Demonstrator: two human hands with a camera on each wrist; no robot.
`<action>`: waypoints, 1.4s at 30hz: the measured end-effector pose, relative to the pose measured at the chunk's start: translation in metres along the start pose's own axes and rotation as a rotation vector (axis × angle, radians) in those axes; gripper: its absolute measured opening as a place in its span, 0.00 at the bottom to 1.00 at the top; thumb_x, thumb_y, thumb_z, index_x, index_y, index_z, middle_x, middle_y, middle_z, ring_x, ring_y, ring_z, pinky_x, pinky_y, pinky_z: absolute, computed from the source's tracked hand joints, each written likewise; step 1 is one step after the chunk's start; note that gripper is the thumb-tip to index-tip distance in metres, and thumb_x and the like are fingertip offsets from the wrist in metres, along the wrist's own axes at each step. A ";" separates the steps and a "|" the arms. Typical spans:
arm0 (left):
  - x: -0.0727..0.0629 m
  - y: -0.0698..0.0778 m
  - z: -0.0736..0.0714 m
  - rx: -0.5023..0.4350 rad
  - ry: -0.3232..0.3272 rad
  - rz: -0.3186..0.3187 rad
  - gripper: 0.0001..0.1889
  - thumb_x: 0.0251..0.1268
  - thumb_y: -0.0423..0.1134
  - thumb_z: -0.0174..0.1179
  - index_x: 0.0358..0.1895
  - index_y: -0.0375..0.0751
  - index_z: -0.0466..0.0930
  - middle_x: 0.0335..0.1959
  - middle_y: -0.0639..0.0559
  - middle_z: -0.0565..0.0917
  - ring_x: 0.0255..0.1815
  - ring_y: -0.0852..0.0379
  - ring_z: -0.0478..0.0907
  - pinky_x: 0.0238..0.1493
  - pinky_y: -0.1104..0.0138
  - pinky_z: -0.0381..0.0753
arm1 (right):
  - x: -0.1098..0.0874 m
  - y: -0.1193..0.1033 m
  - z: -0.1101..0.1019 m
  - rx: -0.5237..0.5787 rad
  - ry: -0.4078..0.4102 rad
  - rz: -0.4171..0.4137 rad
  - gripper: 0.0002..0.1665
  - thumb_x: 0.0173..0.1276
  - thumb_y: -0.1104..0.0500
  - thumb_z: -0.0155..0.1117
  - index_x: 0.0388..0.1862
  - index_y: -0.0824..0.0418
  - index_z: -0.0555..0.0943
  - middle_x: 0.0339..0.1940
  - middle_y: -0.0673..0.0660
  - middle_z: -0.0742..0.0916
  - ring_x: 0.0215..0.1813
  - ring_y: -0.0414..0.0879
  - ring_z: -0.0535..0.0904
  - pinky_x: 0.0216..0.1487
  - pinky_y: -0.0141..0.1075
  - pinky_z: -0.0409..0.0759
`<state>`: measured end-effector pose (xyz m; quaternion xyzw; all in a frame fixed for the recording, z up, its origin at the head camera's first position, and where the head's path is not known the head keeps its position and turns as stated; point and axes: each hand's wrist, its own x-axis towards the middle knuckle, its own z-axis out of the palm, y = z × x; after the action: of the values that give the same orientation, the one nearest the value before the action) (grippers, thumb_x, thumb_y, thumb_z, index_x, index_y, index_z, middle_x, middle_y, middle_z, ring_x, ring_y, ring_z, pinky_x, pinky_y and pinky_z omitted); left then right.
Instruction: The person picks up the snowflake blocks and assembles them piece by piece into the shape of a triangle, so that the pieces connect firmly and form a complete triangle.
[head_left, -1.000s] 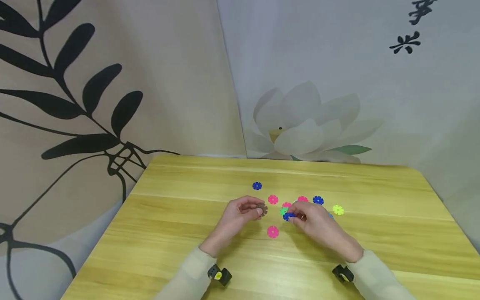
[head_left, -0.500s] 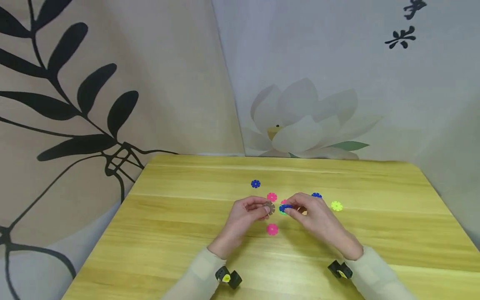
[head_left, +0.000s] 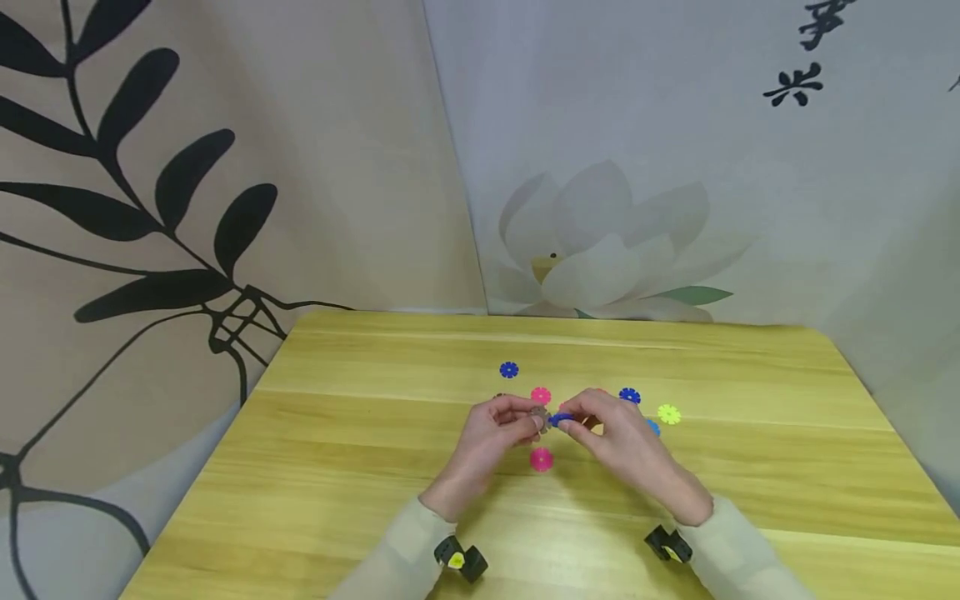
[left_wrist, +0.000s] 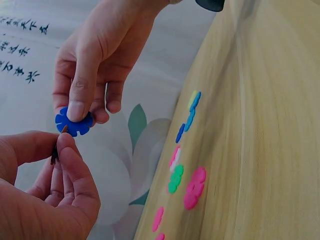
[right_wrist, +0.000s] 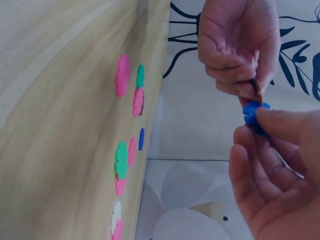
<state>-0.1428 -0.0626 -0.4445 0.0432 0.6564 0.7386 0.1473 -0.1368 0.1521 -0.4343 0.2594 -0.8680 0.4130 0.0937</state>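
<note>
My left hand (head_left: 480,450) pinches a brown notched plastic disc (head_left: 541,415) between thumb and fingers, seen nearly edge-on in the left wrist view. From the other side, my right hand (head_left: 626,442) grips a blue notched disc (left_wrist: 66,122), its thumb flat on the face. The rims of the two discs meet, set crosswise to each other, above the table. In the right wrist view the brown disc's edge reaches the rim of the blue one, and fingers hide part of both. A pink disc (head_left: 542,459) lies on the table just below the hands.
Loose discs lie around the hands on the wooden table (head_left: 300,467): a dark blue one (head_left: 509,369) at the back, a yellow-green one (head_left: 669,414) at right, a green one (right_wrist: 121,160) and several pink ones. A printed backdrop (head_left: 360,167) stands behind the table.
My right hand has moved left with the blue disc, and my left hand slightly right with the brown disc. The gap between the discs has closed.
</note>
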 end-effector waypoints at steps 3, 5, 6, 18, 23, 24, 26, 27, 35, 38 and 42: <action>0.000 -0.001 0.002 -0.007 0.004 0.003 0.14 0.67 0.32 0.68 0.53 0.29 0.82 0.41 0.46 0.86 0.39 0.56 0.84 0.55 0.53 0.86 | -0.001 0.001 0.002 -0.018 0.037 -0.045 0.09 0.65 0.67 0.75 0.41 0.57 0.87 0.36 0.44 0.87 0.36 0.36 0.83 0.34 0.31 0.84; 0.001 -0.001 0.003 -0.018 0.001 0.008 0.14 0.67 0.31 0.67 0.53 0.28 0.82 0.41 0.46 0.86 0.39 0.56 0.84 0.56 0.52 0.85 | -0.001 0.002 0.003 -0.035 0.068 -0.090 0.10 0.64 0.69 0.75 0.40 0.57 0.87 0.35 0.44 0.87 0.35 0.36 0.82 0.33 0.31 0.83; 0.002 -0.002 0.004 -0.022 0.002 0.009 0.14 0.67 0.30 0.67 0.52 0.28 0.81 0.41 0.46 0.86 0.39 0.56 0.84 0.56 0.52 0.85 | -0.001 0.003 0.004 -0.047 0.085 -0.118 0.10 0.63 0.69 0.76 0.38 0.57 0.87 0.35 0.44 0.87 0.35 0.36 0.81 0.32 0.31 0.83; -0.003 -0.006 0.008 -0.010 0.038 -0.008 0.12 0.66 0.29 0.67 0.50 0.30 0.83 0.40 0.47 0.86 0.39 0.57 0.84 0.51 0.61 0.86 | -0.002 0.015 0.012 -0.073 0.160 -0.339 0.16 0.55 0.76 0.78 0.36 0.58 0.87 0.32 0.47 0.88 0.33 0.39 0.83 0.37 0.29 0.85; -0.002 -0.002 0.011 0.049 0.032 0.091 0.11 0.68 0.29 0.67 0.51 0.30 0.82 0.43 0.45 0.87 0.41 0.54 0.86 0.51 0.63 0.87 | -0.001 0.016 0.007 -0.050 0.164 -0.292 0.18 0.56 0.75 0.78 0.41 0.57 0.88 0.41 0.48 0.90 0.42 0.44 0.87 0.43 0.37 0.88; -0.002 -0.002 0.012 0.076 0.038 0.116 0.10 0.69 0.29 0.66 0.50 0.31 0.82 0.43 0.45 0.87 0.42 0.53 0.86 0.51 0.64 0.87 | -0.002 0.016 0.006 -0.046 0.157 -0.266 0.19 0.56 0.74 0.78 0.43 0.57 0.88 0.43 0.48 0.90 0.44 0.45 0.87 0.44 0.38 0.88; -0.002 -0.002 0.011 0.147 0.062 0.173 0.09 0.69 0.28 0.66 0.49 0.32 0.83 0.43 0.45 0.87 0.43 0.53 0.86 0.50 0.66 0.87 | -0.003 0.014 0.004 -0.032 0.134 -0.214 0.20 0.57 0.73 0.79 0.46 0.58 0.87 0.47 0.50 0.89 0.47 0.47 0.87 0.46 0.40 0.88; -0.002 -0.002 0.011 0.181 0.078 0.192 0.08 0.70 0.28 0.66 0.48 0.33 0.84 0.43 0.45 0.88 0.44 0.53 0.86 0.50 0.67 0.86 | -0.004 0.014 0.004 -0.022 0.119 -0.182 0.20 0.58 0.72 0.78 0.49 0.59 0.87 0.49 0.51 0.89 0.48 0.47 0.87 0.48 0.41 0.88; -0.002 -0.001 0.006 0.404 0.123 0.391 0.05 0.67 0.26 0.68 0.42 0.36 0.86 0.39 0.48 0.89 0.42 0.53 0.88 0.48 0.68 0.87 | -0.010 0.009 0.002 0.174 0.023 0.106 0.16 0.75 0.59 0.68 0.58 0.62 0.83 0.50 0.53 0.88 0.49 0.47 0.88 0.53 0.40 0.87; -0.002 -0.002 0.006 0.451 0.116 0.448 0.06 0.65 0.24 0.68 0.41 0.37 0.87 0.38 0.48 0.89 0.41 0.53 0.88 0.48 0.67 0.87 | -0.011 0.007 0.003 0.232 0.008 0.205 0.15 0.78 0.55 0.65 0.56 0.62 0.84 0.46 0.54 0.90 0.45 0.49 0.88 0.49 0.37 0.88; -0.001 -0.005 0.005 0.500 0.100 0.513 0.06 0.63 0.23 0.69 0.39 0.36 0.87 0.37 0.47 0.89 0.39 0.54 0.88 0.46 0.68 0.87 | -0.011 0.003 0.002 0.310 -0.006 0.310 0.13 0.77 0.57 0.66 0.53 0.64 0.85 0.40 0.57 0.90 0.41 0.57 0.88 0.44 0.43 0.89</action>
<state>-0.1395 -0.0575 -0.4489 0.2052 0.7910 0.5693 -0.0903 -0.1293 0.1561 -0.4420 0.1354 -0.8237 0.5504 -0.0143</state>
